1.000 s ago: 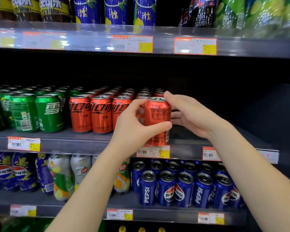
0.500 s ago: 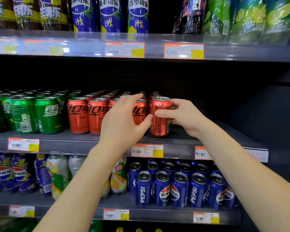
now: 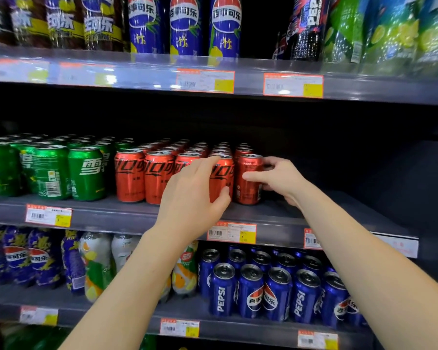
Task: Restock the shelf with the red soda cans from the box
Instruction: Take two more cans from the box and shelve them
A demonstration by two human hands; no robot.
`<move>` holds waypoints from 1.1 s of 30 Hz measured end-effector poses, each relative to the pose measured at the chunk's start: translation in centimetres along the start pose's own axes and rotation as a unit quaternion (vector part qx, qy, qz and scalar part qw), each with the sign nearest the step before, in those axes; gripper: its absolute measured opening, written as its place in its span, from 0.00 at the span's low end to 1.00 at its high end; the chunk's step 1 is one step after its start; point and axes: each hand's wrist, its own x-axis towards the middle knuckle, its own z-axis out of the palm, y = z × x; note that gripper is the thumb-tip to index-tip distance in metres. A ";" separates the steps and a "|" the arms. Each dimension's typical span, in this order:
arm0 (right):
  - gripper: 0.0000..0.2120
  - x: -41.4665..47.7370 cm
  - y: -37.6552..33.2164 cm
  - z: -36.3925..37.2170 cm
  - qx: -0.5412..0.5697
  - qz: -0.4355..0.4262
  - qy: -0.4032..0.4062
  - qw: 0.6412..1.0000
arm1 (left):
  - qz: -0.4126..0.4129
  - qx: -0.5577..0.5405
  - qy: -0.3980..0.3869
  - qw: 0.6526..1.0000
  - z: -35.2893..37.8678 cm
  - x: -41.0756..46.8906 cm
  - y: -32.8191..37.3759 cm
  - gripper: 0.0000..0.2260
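Red soda cans (image 3: pixel 142 173) stand upright in tight rows on the middle shelf (image 3: pixel 276 213), running from the front edge back into the dark rear. We find the end can (image 3: pixel 247 188) at the right of the front row, upright, with its base on the shelf and its side touching or just beside the neighbouring red can. The right hand (image 3: pixel 282 180) grips this end can: the thumb lies across its front and the fingers (image 3: pixel 272 163) curl round its right side and rear. The left hand (image 3: pixel 191 198) rests against the fronts of the neighbouring red cans, with the fingers nearly straight and close together and the thumb pressed low on the can next to the end can; it holds nothing. To the right of the end can the shelf surface is bare. Green cans (image 3: pixel 86 173) fill the left part of the same shelf, just beside the red ones. Blue cans (image 3: pixel 250 294) stand on the shelf below, and tall blue bottles (image 3: pixel 185 24) stand on the shelf above. Price tags (image 3: pixel 232 232) are fixed along the shelf edges.
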 end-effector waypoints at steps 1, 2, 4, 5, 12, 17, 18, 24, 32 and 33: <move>0.23 0.4 0.1 0.3 -0.007 0.002 0.006 1.000 | -0.001 -0.004 0.000 1.000 0.1 -0.1 0.1 0.28; 0.26 0.7 0.2 0.7 -0.013 0.004 0.015 1.000 | -0.001 -0.007 0.000 1.000 0.2 -0.1 0.2 0.28; 0.28 1.4 0.7 1.3 -0.022 0.002 0.040 0.999 | 0.003 -0.012 -0.004 1.000 0.4 -0.3 0.4 0.27; 0.26 1.7 0.9 1.5 -0.027 -0.001 0.049 0.998 | 0.004 -0.014 -0.007 1.000 0.4 -0.3 0.4 0.27; 0.34 2.1 1.3 1.9 -0.039 0.004 0.073 0.997 | 0.002 -0.020 -0.017 1.000 0.2 -1.0 0.2 0.28; 0.42 1.4 1.4 1.9 -0.090 0.023 0.084 0.992 | 0.013 -0.012 -0.024 1.000 -0.2 -1.0 0.7 0.28; 0.44 0.9 1.1 1.8 -0.112 0.027 0.087 0.989 | 0.012 -0.008 -0.024 1.000 -0.3 -1.0 0.8 0.28; 0.38 -3.1 -0.5 0.5 -0.264 -0.034 0.082 0.960 | 0.026 -0.021 -0.041 0.999 -0.7 -2.1 2.2 0.26; 0.21 -7.2 -0.8 -0.4 -0.505 -0.089 0.045 0.858 | -0.010 -0.018 -0.079 0.997 -1.1 -2.4 3.2 0.26; 0.21 -7.2 -1.1 -0.3 -0.503 -0.078 0.033 0.860 | -0.017 -0.005 -0.098 0.995 -1.6 -1.8 3.3 0.25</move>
